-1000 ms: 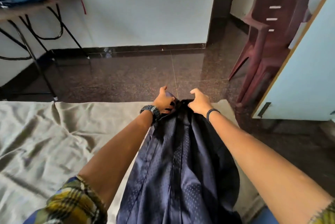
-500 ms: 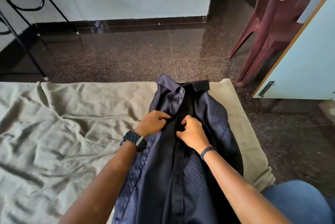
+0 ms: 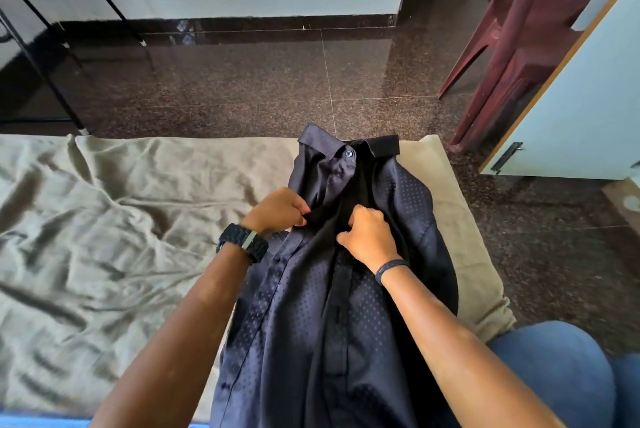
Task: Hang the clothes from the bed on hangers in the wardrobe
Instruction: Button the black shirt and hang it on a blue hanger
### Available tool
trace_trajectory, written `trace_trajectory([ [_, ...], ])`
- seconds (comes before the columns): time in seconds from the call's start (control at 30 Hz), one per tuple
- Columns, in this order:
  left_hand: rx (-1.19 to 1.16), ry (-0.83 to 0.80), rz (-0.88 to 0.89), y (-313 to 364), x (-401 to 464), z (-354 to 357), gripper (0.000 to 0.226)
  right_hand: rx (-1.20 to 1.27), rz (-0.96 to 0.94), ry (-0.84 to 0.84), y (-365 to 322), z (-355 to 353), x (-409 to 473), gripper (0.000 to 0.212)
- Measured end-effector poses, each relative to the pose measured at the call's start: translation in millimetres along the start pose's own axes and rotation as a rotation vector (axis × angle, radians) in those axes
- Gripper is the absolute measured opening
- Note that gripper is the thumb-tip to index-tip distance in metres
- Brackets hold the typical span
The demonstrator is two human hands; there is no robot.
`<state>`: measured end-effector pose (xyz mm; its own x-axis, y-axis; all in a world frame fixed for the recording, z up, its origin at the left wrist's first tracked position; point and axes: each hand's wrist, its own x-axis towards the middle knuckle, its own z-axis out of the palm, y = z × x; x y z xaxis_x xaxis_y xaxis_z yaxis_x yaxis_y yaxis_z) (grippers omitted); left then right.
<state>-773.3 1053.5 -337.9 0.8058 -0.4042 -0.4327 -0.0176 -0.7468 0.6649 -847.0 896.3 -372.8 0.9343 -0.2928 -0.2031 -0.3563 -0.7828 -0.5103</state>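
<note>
Moved: both hands, from collar down to chest placket. Navy dotted shirt (image 3: 346,289) lies on the bed (image 3: 104,219); left hand (image 3: 277,209) and right hand (image 3: 369,237) pinch its front. Buttoning likely; hanging not begun.

Head-worn camera, one view only
It looks steeply forward and down, close over the bed (image 3: 104,219) edge, with granite floor (image 3: 277,81) beyond.

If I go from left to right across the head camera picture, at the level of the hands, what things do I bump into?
Rumpled bed sheet → black watch → left hand → right hand → dotted navy shirt → brown speckled floor.
</note>
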Motion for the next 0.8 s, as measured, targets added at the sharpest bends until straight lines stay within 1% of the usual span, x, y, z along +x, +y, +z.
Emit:
trace_trajectory([
  [0.03, -0.162, -0.007, 0.005, -3, -3, 1, 0.023, 0.016, 0.005, 0.025, 1, -1, -1, 0.017],
  [0.07, -0.294, -0.027, 0.012, -5, -7, 4, 0.027, 0.048, 0.007, 0.062, 3, -1, -2, 0.017],
  [0.1, -0.379, -0.048, 0.022, -6, -10, 8, 0.03, 0.1, 0.009, 0.1, 6, -1, -3, 0.02],
  [0.13, -0.409, -0.058, 0.038, -6, -12, 12, 0.031, 0.178, 0.013, 0.131, 9, -2, -3, 0.02],
  [0.17, -0.397, -0.043, 0.058, -7, -13, 18, 0.031, 0.277, 0.021, 0.153, 12, -5, -6, 0.017],
  [0.27, -0.219, 0.13, 0.092, -10, -13, 38, 0.02, 0.504, 0.057, 0.18, 20, -13, -15, 0.01],
  [0.33, -0.101, 0.16, 0.11, -10, -13, 53, 0.015, 0.612, 0.085, 0.17, 24, -12, -20, 0.012],
  [0.43, 0.011, 0.166, 0.177, -6, -17, 71, 0.01, 0.947, 0.218, 0.052, 26, -11, -23, 0.023],
  [0.5, 0.052, 0.185, 0.209, -4, -21, 77, 0.012, 1.152, 0.307, -0.042, 26, -13, -25, 0.021],
  [0.53, 0.058, 0.183, 0.217, -4, -24, 79, 0.013, 1.205, 0.325, -0.087, 27, -13, -26, 0.019],
  [0.6, 0.06, 0.166, 0.231, -4, -27, 81, 0.015, 1.227, 0.308, -0.143, 29, -13, -29, 0.018],
  [0.63, 0.059, 0.155, 0.234, -4, -29, 82, 0.015, 1.222, 0.29, -0.143, 30, -12, -30, 0.019],
  [0.73, 0.034, 0.127, 0.231, -3, -32, 81, 0.014, 1.21, 0.262, -0.075, 30, -8, -30, 0.023],
  [0.8, 0.007, 0.14, 0.22, -3, -32, 80, 0.01, 1.244, 0.273, -0.046, 30, -7, -29, 0.022],
])
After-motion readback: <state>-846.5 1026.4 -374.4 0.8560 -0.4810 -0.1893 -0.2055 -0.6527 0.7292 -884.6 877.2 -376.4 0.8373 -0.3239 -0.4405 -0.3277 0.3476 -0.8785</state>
